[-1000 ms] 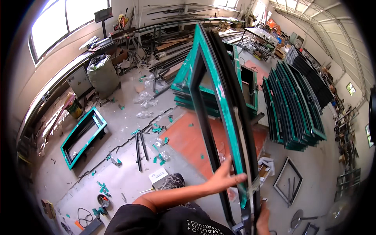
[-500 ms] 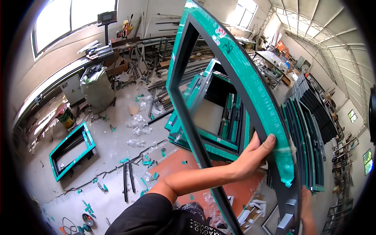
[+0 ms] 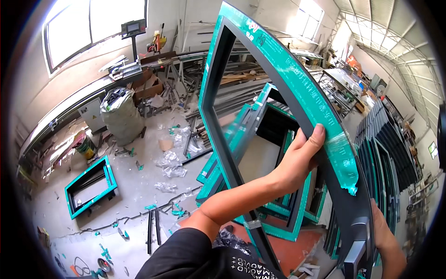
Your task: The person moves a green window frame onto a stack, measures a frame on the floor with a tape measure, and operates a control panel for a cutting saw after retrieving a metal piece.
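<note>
A dark window sash frame (image 3: pixel 343 209) stands upright and tilted in front of me, green protective film (image 3: pixel 320 109) along its curved-looking right side. The film's lower end is torn and hangs loose from bare dark profile. My left hand (image 3: pixel 297 156) is closed round that side, thumb on the front and fingers behind, mostly hidden. Lower down, my right hand (image 3: pixel 383 228) grips the outer edge; its fingertips are out of sight behind the frame. A grey metal handle (image 3: pixel 356 255) is fitted near the frame's lower part.
Behind the sash, several green-filmed frames (image 3: pixel 299 218) lean together. More frames (image 3: pixel 385 172) stand at the right. A small green frame (image 3: pixel 113 181) lies on the floor at left, near a full sack (image 3: pixel 123 121). Film scraps, plastic wrap (image 3: pixel 171 162) and dark strips (image 3: pixel 149 232) litter the floor.
The sash and both hands have risen a little in view. My right hand and wrist show more now. The background has shifted down and right with the view.
</note>
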A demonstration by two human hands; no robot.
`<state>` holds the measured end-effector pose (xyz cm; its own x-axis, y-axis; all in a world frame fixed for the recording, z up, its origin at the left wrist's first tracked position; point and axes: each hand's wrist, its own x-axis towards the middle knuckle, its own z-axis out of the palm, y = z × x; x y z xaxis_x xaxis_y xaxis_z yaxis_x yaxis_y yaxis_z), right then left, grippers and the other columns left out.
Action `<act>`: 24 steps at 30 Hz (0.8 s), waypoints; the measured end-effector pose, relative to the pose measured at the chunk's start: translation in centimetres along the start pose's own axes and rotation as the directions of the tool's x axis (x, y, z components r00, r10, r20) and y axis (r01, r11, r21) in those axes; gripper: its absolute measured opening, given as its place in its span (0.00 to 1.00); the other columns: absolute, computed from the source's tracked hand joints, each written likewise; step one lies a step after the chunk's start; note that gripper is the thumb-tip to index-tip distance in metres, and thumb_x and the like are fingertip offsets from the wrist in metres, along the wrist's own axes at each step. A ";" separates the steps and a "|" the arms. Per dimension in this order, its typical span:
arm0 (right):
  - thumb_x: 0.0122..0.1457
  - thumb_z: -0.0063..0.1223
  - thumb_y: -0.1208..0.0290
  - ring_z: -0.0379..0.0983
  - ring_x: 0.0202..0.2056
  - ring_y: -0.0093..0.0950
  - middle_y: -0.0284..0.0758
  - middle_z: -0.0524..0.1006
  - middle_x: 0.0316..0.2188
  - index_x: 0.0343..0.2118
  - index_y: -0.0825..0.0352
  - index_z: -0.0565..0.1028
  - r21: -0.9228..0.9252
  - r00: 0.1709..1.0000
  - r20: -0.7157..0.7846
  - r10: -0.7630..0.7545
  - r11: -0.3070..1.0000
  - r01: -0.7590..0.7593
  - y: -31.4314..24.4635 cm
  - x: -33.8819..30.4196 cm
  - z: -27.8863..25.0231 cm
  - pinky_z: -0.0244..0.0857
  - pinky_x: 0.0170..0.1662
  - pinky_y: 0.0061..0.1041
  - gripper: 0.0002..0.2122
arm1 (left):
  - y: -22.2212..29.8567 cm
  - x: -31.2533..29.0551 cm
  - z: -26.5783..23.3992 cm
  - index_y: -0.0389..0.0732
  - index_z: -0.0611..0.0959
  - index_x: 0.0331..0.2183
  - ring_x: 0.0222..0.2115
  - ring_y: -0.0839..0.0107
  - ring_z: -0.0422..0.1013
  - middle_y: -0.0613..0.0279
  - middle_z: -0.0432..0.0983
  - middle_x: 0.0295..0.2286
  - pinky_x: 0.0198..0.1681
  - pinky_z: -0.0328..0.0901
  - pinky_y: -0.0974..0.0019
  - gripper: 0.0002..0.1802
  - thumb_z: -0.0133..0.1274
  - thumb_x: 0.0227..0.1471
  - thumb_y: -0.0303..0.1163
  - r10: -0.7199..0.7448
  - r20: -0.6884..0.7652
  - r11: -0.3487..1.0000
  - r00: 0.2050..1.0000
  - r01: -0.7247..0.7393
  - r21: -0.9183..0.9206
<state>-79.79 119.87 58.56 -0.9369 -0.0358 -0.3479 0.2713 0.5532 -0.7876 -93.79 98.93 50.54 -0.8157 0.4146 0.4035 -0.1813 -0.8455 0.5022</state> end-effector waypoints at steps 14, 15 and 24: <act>0.42 0.58 0.46 0.69 0.41 0.28 0.39 0.73 0.39 0.49 0.73 0.64 -0.363 0.973 -0.161 -0.163 0.927 0.095 1.2 6.8 -7.2 0.61 0.44 0.24 0.37 | -0.2 10.6 -9.8 0.40 0.67 0.45 0.44 0.66 0.66 0.60 0.67 0.42 0.49 0.60 0.56 0.23 0.43 0.55 0.48 0.072 -0.216 0.994 0.974 -0.052 0.098; 0.37 0.65 0.51 0.71 0.40 0.30 0.39 0.73 0.38 0.48 0.71 0.65 -0.602 0.951 -0.169 -0.260 0.791 0.109 2.6 7.9 -7.5 0.61 0.44 0.26 0.38 | -0.5 11.4 -11.2 0.41 0.67 0.45 0.45 0.67 0.65 0.61 0.67 0.42 0.50 0.59 0.55 0.23 0.43 0.56 0.47 0.062 -0.242 0.994 0.968 -0.037 0.107; 0.25 0.66 0.68 0.68 0.33 0.44 0.43 0.70 0.30 0.37 0.68 0.65 -0.753 0.753 -0.518 -0.406 0.634 -0.176 4.8 12.4 -6.0 0.62 0.36 0.36 0.30 | -4.1 15.5 -17.4 0.37 0.66 0.45 0.47 0.63 0.64 0.56 0.66 0.45 0.53 0.57 0.56 0.23 0.41 0.56 0.46 -0.006 -0.158 0.994 0.987 0.024 0.108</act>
<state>-91.41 127.08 53.57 -0.9298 0.1791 0.3216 0.1705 0.9838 -0.0550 -115.30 102.93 41.44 -0.8909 0.3617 0.2746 -0.1402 -0.7943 0.5911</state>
